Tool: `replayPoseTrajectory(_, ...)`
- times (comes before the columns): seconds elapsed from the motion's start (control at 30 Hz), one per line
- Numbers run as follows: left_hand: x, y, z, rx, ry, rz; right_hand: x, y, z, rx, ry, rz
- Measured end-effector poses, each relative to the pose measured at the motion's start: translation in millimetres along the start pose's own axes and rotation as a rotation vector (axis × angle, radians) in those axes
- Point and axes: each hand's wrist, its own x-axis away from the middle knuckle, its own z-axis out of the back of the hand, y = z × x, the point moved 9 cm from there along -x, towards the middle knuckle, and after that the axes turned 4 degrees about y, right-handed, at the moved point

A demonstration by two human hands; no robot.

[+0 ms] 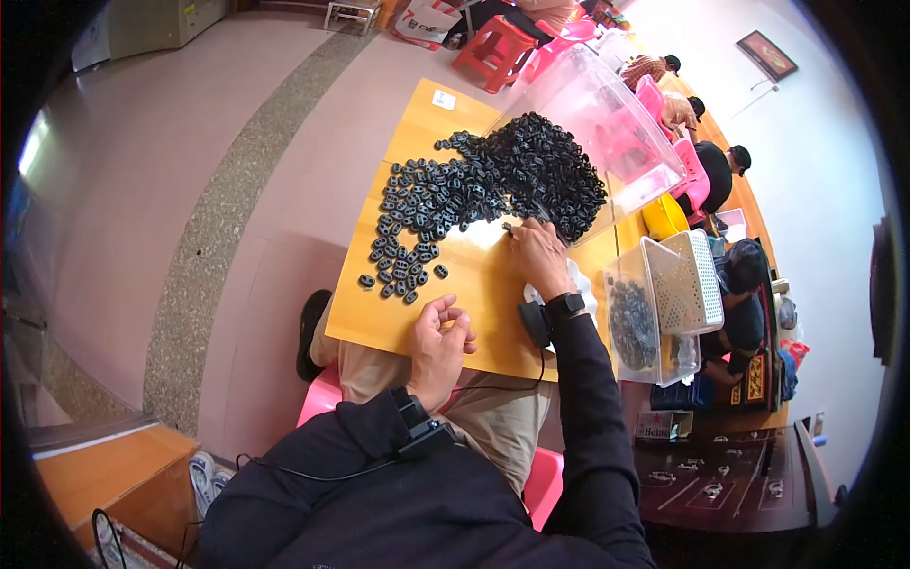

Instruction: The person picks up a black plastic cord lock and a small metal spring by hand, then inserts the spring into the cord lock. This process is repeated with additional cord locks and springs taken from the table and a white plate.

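Note:
Small black oval plastic pieces with two holes (417,194) lie spread over a wooden-topped table (493,322). Behind them they rise into a dense heap (545,171) at the mouth of a large clear plastic box (626,123) tipped on its side. My right hand (540,258) reaches to the near edge of the heap, its fingertips pinched on one black oval piece (508,228). Over the table's front edge rests my left hand (441,346), loosely curled with fingers apart and nothing in it. A few loose pieces lie just beyond it.
To the right stand a clear bin with dark pieces (633,318) and a white perforated basket (697,275). Near my right wrist are a black rounded object (534,324) with a cable and something white (583,286). A red stool (495,52) and seated people are farther off.

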Motion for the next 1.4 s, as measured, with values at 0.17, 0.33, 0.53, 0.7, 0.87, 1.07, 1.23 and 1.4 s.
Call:
replayPoseTrajectory(0.17, 0, -1, -1, -0.003, -0.004, 0.003, 24, -24, 10, -0.102, 0.022, 0.070)
replayPoseTrajectory(0.33, 3, 2, 0, 0.016, -0.005, -0.001, 54, -55, 26, -0.162, -0.017, 0.103)
replayPoseTrajectory(0.53, 0, 1, -2, 0.007, -0.008, 0.007, 83, -64, 35, -0.207, 0.110, 0.114)
replayPoseTrajectory(0.7, 0, 1, -1, -0.005, 0.000, 0.000, 89, -65, 39, -0.314, 0.154, 0.014)
replayPoseTrajectory(0.87, 0, 1, -1, 0.022, 0.003, 0.008, 89, -71, 31, -0.420, 0.026, -0.048)
replayPoseTrajectory(1.07, 1, 3, -2, 0.032, -0.006, 0.017, 91, -65, 22, -0.443, 0.024, -0.068)
replayPoseTrajectory(1.23, -1, 3, -6, 0.038, -0.028, 0.018, 102, -64, 44, -0.665, 0.258, -0.034)
replayPoseTrajectory(1.4, -5, -2, -11, -0.003, -0.124, -0.019, 116, -73, 49, -0.836, 0.205, -0.003)
